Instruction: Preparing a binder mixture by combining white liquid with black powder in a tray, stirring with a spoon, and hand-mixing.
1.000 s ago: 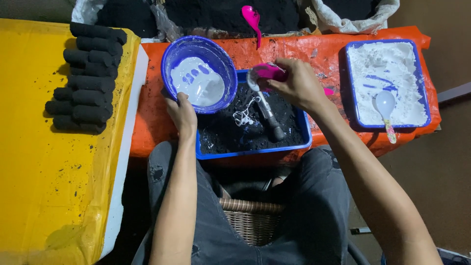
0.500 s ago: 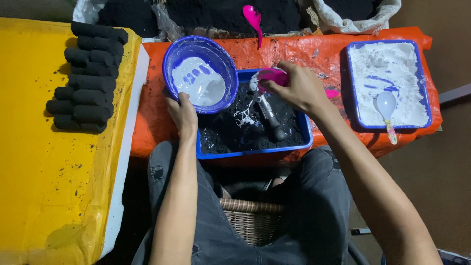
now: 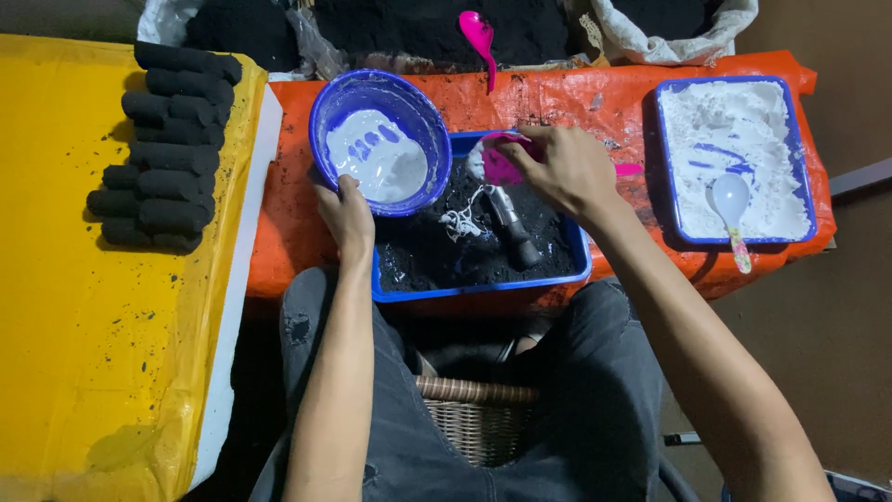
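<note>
My left hand (image 3: 346, 212) grips the near rim of a blue bowl (image 3: 330, 102) tilted toward me, with white paste inside. My right hand (image 3: 569, 167) holds a pink spoon (image 3: 504, 167) over the far side of a blue tray (image 3: 483, 288) filled with black powder. White paste lies in thin streaks on the powder beside a dark metal cylinder (image 3: 511, 226) resting in the tray.
Several black cylindrical briquettes (image 3: 167, 149) are stacked on a yellow sheet (image 3: 84, 335) at left. A second blue tray (image 3: 808, 214) at right holds white powder and a pale spoon (image 3: 732, 209). Another pink spoon (image 3: 478, 37) stands in black powder at the back. A wicker basket (image 3: 474, 418) sits between my knees.
My right hand has moved the pink spoon up and left, from above the metal cylinder toward the bowl's edge. The left hand and bowl stay put.
</note>
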